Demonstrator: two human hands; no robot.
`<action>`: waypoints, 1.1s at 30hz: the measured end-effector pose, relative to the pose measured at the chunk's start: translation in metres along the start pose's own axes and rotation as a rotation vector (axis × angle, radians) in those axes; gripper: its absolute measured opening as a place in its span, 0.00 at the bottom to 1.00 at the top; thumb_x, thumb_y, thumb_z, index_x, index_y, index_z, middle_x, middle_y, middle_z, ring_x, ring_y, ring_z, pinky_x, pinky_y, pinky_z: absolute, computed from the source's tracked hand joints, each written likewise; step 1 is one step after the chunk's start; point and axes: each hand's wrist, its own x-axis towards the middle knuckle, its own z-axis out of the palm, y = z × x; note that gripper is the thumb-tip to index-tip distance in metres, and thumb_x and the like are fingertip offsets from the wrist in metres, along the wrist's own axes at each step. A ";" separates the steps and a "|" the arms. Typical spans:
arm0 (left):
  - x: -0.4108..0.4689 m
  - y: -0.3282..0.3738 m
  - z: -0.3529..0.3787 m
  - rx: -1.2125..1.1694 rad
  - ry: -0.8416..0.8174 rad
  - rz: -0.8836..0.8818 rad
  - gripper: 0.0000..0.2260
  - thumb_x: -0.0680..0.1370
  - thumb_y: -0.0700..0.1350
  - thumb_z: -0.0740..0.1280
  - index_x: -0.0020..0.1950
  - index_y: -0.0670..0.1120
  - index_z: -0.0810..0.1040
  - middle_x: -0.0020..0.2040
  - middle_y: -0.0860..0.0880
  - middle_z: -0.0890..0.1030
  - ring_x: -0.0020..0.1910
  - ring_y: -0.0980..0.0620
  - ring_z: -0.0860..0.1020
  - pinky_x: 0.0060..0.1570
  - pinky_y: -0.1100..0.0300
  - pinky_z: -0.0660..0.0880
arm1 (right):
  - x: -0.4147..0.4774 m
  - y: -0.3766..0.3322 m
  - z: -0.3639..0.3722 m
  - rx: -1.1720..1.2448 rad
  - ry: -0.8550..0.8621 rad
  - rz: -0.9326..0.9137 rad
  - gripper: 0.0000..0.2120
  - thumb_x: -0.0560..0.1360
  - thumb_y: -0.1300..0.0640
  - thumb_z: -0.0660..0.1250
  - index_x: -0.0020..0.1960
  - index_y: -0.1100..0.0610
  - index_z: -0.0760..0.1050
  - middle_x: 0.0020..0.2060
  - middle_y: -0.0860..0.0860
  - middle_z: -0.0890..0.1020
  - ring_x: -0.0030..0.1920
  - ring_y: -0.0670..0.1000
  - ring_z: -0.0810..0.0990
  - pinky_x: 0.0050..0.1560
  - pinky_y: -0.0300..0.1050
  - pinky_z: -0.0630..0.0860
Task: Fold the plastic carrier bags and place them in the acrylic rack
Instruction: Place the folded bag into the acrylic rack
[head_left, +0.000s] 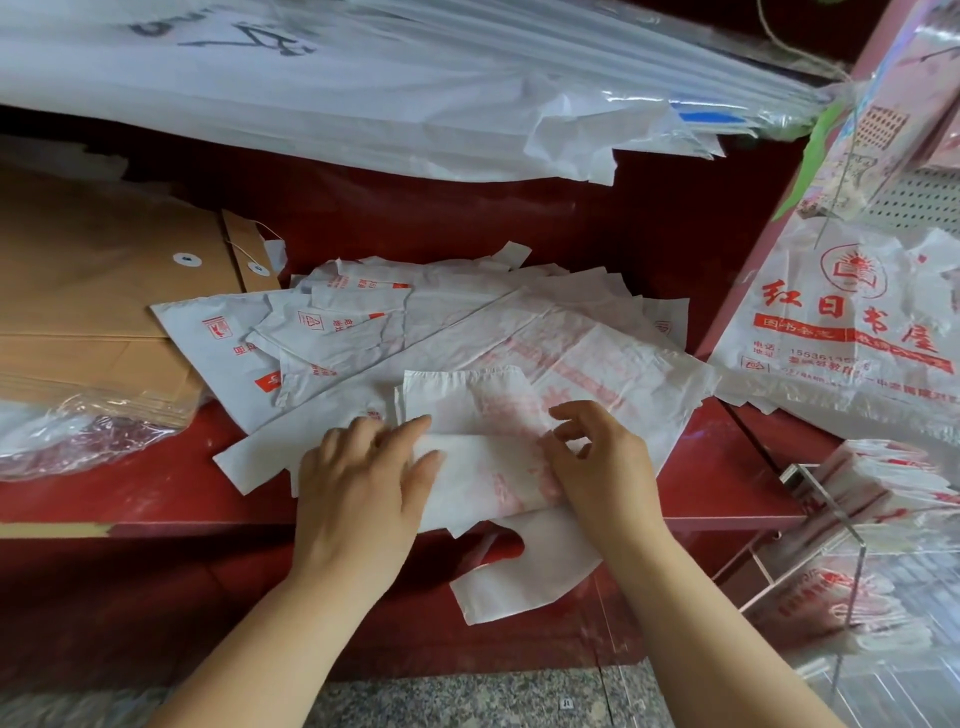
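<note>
Carrier bag (483, 467) is pressed by the flat left grip (358, 467), pinched by the right grip (597, 462), nearer the acrylic rack (831, 512).

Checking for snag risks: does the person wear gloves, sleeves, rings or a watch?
Nothing shows: the left hand and right hand are bare, without gloves or rings; both forearms are bare to the frame's edge, no sleeve, watch or bracelet.

left hand (358, 483) lies flat, fingers straight; right hand (602, 467) pinches, fingers curled.
</note>
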 end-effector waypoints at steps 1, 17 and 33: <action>-0.002 -0.001 0.002 -0.007 -0.017 0.045 0.25 0.79 0.59 0.49 0.55 0.44 0.80 0.45 0.43 0.78 0.45 0.44 0.73 0.44 0.48 0.72 | 0.000 0.000 0.002 -0.037 0.010 -0.018 0.11 0.76 0.60 0.62 0.59 0.56 0.74 0.51 0.49 0.79 0.41 0.46 0.73 0.41 0.38 0.67; -0.007 -0.008 -0.001 -0.039 -0.196 0.310 0.26 0.66 0.63 0.58 0.60 0.51 0.68 0.57 0.50 0.78 0.58 0.54 0.69 0.67 0.55 0.49 | -0.006 0.010 -0.005 -0.094 -0.102 -0.302 0.10 0.72 0.56 0.69 0.52 0.57 0.80 0.49 0.46 0.75 0.48 0.45 0.73 0.49 0.25 0.64; -0.005 -0.003 -0.001 -0.471 -0.146 0.200 0.11 0.65 0.53 0.63 0.46 0.54 0.71 0.39 0.59 0.76 0.38 0.59 0.73 0.41 0.72 0.65 | -0.020 0.014 -0.028 -0.215 -0.387 -0.415 0.25 0.69 0.60 0.70 0.64 0.49 0.70 0.60 0.33 0.60 0.62 0.36 0.58 0.66 0.35 0.57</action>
